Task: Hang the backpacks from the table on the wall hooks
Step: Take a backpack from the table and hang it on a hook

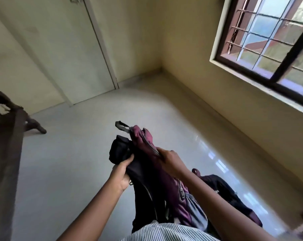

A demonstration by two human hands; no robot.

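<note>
The left hand (pixel 122 173) curls round the black backpack (pixel 119 150). The right hand (pixel 169 160) grips the purple backpack (pixel 142 136) beside it. Both bags are held up over the shiny floor (pixel 69 153). Dark wooden furniture (pixel 6 140) stands on the left, with a door (pixel 72 54) and a barred window (pixel 269 40) farther off.

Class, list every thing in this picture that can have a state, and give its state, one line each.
Maroon backpack: held off the floor, gripped by the right hand.
Black backpack: held off the floor, gripped by the left hand.
Grey top loop: free, on no hook.
Door: closed.
Window: grille across it; open or shut unclear.
</note>
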